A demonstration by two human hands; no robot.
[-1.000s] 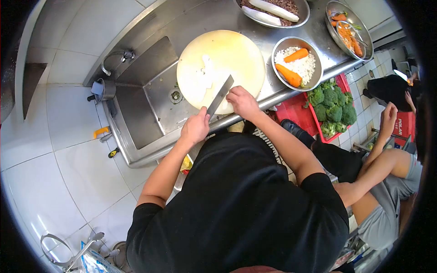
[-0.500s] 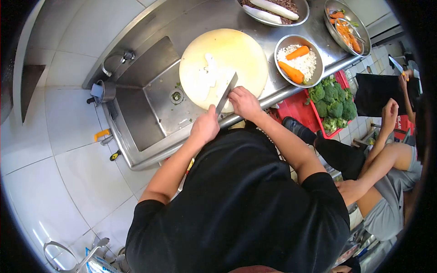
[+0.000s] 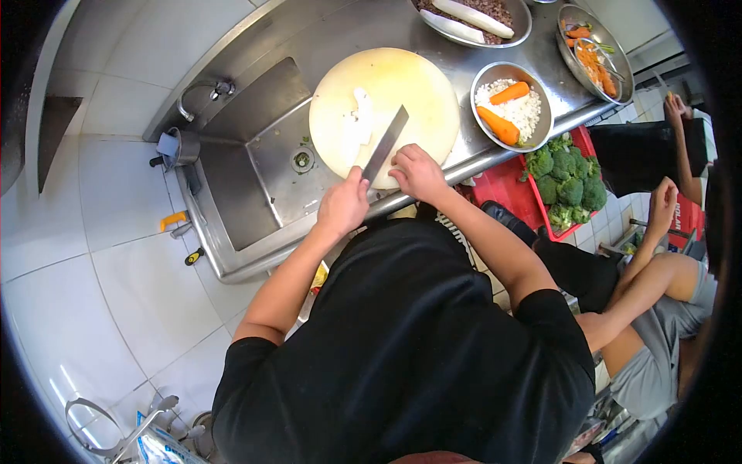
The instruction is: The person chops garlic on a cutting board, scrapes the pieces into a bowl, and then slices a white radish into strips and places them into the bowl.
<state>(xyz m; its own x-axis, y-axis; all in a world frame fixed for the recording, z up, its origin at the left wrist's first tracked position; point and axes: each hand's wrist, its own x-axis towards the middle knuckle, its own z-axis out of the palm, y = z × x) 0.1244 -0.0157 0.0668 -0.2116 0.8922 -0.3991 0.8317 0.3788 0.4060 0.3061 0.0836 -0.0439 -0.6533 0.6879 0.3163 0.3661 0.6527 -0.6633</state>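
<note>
Left hand (image 3: 344,207) is clamped on the knife (image 3: 386,147); right hand (image 3: 420,175) sits just beside it, grip unclear. White pieces (image 3: 361,117) lie beyond both.

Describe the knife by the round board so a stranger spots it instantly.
On the steel counter, partly overhanging the sink, lies a big round board. The knife slants across its near part, held in the left grip. Its grey blade sets it apart from the pale pieces to its left.

the knife (image 3: 386,144) has a smooth metal blade; the cutting board (image 3: 421,89) looks like matt plastic. the sink (image 3: 270,166) and carrot bowl (image 3: 504,70) are shiny metal, the crate (image 3: 504,190) smooth plastic, the tiles (image 3: 46,209) glossy, the shirt (image 3: 402,332) matt cloth.
</note>
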